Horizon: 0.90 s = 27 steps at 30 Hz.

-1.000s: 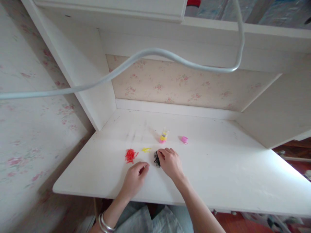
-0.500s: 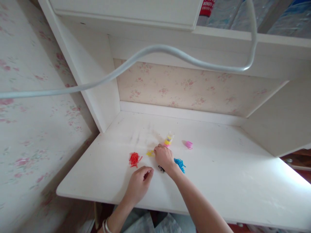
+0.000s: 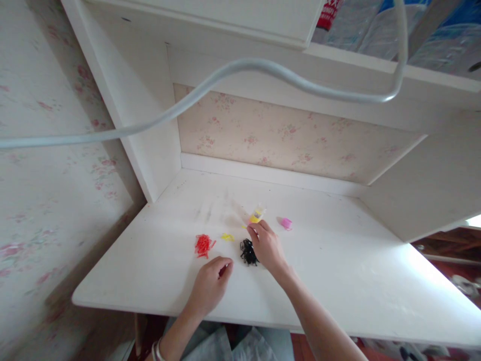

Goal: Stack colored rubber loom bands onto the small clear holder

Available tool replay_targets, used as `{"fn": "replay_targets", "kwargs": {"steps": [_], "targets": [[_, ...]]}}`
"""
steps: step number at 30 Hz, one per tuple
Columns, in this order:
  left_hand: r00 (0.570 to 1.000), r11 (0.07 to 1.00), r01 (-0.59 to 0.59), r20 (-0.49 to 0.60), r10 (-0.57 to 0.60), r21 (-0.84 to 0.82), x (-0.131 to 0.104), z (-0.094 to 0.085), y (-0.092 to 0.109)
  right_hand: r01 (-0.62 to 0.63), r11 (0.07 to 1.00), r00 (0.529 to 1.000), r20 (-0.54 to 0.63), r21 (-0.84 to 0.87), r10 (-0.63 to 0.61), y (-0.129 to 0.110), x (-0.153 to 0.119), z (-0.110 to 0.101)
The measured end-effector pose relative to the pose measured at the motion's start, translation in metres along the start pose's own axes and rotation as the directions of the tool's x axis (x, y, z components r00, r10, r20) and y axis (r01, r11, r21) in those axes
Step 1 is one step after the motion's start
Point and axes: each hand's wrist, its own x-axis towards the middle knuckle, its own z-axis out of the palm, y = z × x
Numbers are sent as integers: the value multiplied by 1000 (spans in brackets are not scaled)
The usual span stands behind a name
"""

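My right hand has its fingers pinched near the small bottle with yellow contents; a tiny yellow piece shows at the fingertips. Curled shut on the desk is my left hand; what it holds, if anything, is hidden. A red pile of small bands lies beyond it to the left. Several yellow bands lie between the red pile and a black pile, which touches or nearly touches my right hand. The blue pile is hidden behind my right hand.
A pink object stands right of the bottle on the white desk. A white cable crosses the upper view. Shelf panels enclose the desk's back and sides, and wrapped bottles sit on the upper right shelf.
My right hand has moved right and drawn back from the yellow bands, uncovering the black pile and covering the blue one. My left hand stays nearly in place. The camera view has shifted slightly.
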Motion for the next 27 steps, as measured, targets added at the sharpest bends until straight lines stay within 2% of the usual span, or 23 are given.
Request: {"fn": "replay_targets", "kwargs": {"steps": [2,5,10,15,20,24,27], "targets": [[1000,1000,-5,6,5,5,0,0,0,-7,1000,996,-94,3,7,6,7,-14],[1000,1000,-8,15,8,8,0,-1,0,-26,996,983,-183,-85,11,17,22,-35],[1000,1000,-15,7,14,5,-1,-2,0,-27,969,990,-142,-244,-8,28,43,-55],[1000,1000,-20,6,20,7,-1,-3,1,9,928,998,-50,-372,-30,30,52,-62],[1000,1000,-24,-2,24,9,-1,-3,1,37,927,999,10,-372,-36,29,57,-62],[999,999,-37,-4,37,23,-1,-3,1,38,939,999,0,-343,-40,28,58,-61],[999,999,-36,1,36,22,-1,-3,1,33,957,998,-48,-290,-49,30,56,-61]]}}
